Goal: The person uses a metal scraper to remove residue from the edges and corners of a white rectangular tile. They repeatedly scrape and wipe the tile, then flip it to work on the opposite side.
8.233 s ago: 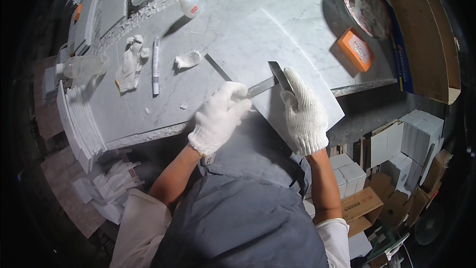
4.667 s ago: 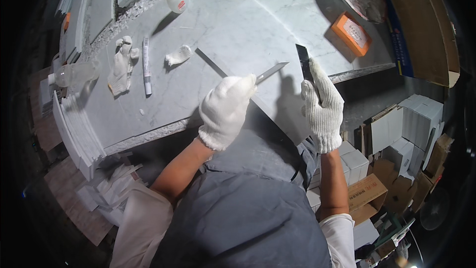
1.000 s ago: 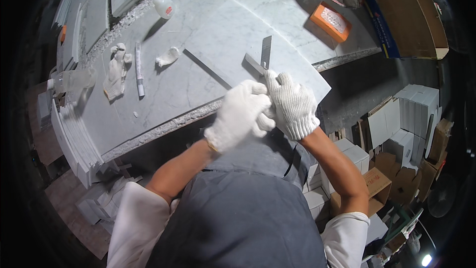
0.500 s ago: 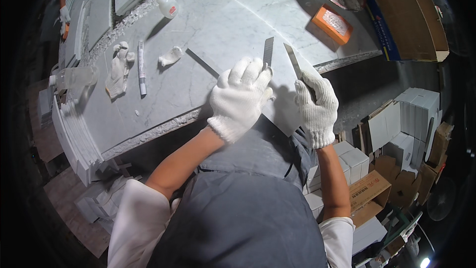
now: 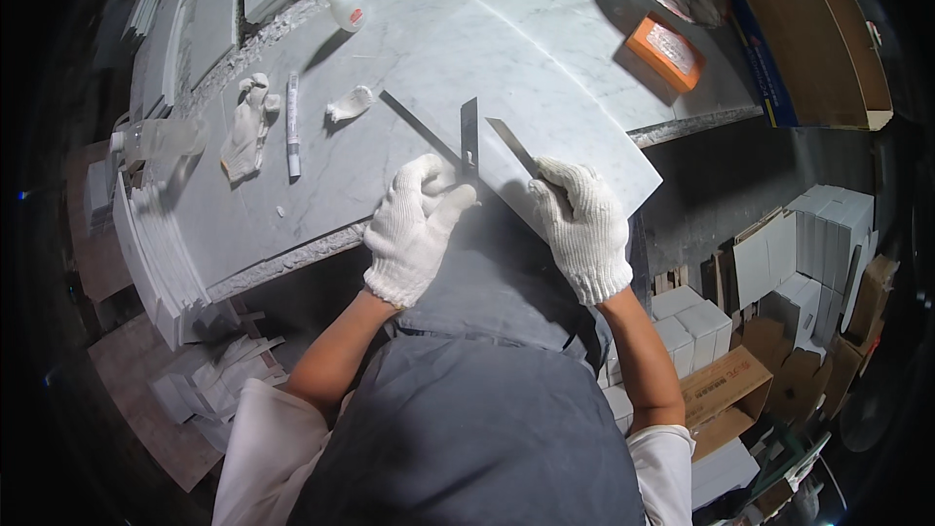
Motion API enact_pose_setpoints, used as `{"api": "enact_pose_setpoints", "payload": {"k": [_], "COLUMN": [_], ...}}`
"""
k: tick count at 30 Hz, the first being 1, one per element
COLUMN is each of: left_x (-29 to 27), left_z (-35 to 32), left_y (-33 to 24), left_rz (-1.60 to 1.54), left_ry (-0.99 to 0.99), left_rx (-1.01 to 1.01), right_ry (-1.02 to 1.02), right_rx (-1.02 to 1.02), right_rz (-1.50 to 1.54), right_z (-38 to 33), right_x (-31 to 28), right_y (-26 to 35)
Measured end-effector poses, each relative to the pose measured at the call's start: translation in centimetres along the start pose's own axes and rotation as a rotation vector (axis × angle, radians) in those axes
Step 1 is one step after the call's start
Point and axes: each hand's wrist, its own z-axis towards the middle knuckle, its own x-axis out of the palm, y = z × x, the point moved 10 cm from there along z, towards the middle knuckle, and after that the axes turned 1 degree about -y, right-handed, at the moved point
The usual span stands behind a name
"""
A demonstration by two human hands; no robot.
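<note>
A white marble slab lies on the grey stone worktable, its near corner jutting over the table's front edge. My left hand, in a white knit glove, grips a dark flat blade that stands on the slab's near edge. My right hand, also gloved, holds a thin metal scraper blade that slants over the slab just right of the dark blade. Both hands sit close together at the slab's front corner.
On the table lie a white marker, a spare glove, a crumpled rag, a small white bottle and an orange box. Stacked tiles stand at the left, cardboard boxes at the lower right.
My hands came together at the slab's corner, then parted again. Now each holds one blade, the dark one standing upright on the slab edge.
</note>
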Motion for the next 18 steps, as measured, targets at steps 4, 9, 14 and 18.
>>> {"api": "enact_pose_setpoints", "payload": {"k": [4,9,14,18], "left_x": [1.9,3.1,2.8,2.9], "left_z": [0.0,0.4,0.8,0.5], "left_y": [0.9,0.6,0.4,0.6], "left_rz": [-0.072,-0.278,-0.382,-0.526], "left_ry": [0.137,0.067,0.072,0.142], "left_rx": [-0.221,-0.36,-0.423,-0.455], "right_ry": [0.046,0.132,0.179,0.178], "right_rx": [-0.098,-0.181,-0.276,-0.383], "right_rz": [-0.036,-0.19,-0.288,-0.34], "right_z": [0.7,0.9,0.5,0.0], "right_x": [1.2,2.9,3.6,3.6], "right_y": [1.2,2.1,2.8,3.4]}}
